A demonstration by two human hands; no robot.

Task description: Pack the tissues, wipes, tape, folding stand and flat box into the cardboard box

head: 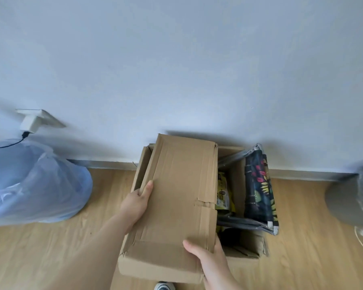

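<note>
A flat brown cardboard box [176, 197] lies tilted over the left part of the open cardboard box [239, 254] on the floor by the wall. My left hand [137, 203] grips its left edge, thumb on top. My right hand [210, 260] grips its near right corner. Inside the open box, to the right, the folding stand [258, 191] with dark leaf-patterned fabric and grey frame stands on edge. A yellow-and-white pack [223, 193] shows between the stand and the flat box. Other contents are hidden.
A blue translucent plastic bag [34, 183] over a bulky object sits on the wood floor at the left. A white plug and black cable [29, 124] hang on the wall above it. A grey blurred object [356, 197] is at the right edge. My shoe [164, 286] is at the bottom.
</note>
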